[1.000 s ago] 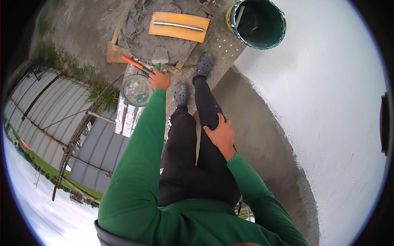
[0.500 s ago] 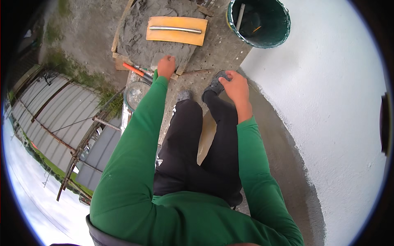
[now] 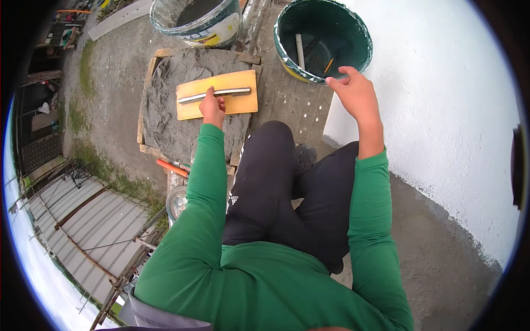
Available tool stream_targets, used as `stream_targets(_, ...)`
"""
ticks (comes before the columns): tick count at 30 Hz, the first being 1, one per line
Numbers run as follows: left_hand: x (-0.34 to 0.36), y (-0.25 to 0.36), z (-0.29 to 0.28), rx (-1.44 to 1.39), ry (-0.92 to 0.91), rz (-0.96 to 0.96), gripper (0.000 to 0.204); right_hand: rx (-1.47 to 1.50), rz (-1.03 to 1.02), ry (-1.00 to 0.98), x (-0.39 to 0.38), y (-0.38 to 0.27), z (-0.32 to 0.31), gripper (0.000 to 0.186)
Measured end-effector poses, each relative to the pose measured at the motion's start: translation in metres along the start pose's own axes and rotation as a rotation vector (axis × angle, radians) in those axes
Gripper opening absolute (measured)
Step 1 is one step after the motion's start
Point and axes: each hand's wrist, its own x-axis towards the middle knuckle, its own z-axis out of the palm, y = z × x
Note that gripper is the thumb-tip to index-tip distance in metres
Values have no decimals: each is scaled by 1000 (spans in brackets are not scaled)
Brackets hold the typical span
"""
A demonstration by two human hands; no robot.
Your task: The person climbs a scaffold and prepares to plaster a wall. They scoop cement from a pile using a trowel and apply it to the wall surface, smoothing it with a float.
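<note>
- As the left hand (image 3: 212, 110) moved up from the mortar's lower edge, it came to the metal handle (image 3: 240, 91) of the orange float (image 3: 244, 103), which lay flat on the grey mortar (image 3: 165, 105), left of centre in the upper frame.
- Half a second earlier that hand was apart from the float; its arrival suggested the float had become the tool in use, though it did not look lifted.
- One digit of the left hand lay over the handle and others curled just below it; whether they had closed around it, one cannot tell.
- The right hand (image 3: 358, 99) had shifted to the near rim of the dark green bucket (image 3: 345, 36), right of the upper middle. It held nothing, thumb and fingers spread; whether a fingertip met the rim, one cannot tell.
- The left forearm reached up the frame, slanting slightly rightward; the right stood nearly upright, its hand angled leftward.
- The knees (image 3: 274, 140) had come higher in the frame, suggesting a deeper crouch nearer the mortar.
</note>
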Motion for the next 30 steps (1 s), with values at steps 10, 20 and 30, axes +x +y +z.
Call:
stream_targets(10,-28,-1,-21,49,-9,177,35,-10,35,29,-59,28,-28,65)
stream_targets(20,-42,28,-25,85,-309,251,33,93,-99,-29,-81,-6,-25,67)
stream_targets(30,-3,-21,32,493,-457,423,45,13,-134,-142,-110,-22,-15,67)
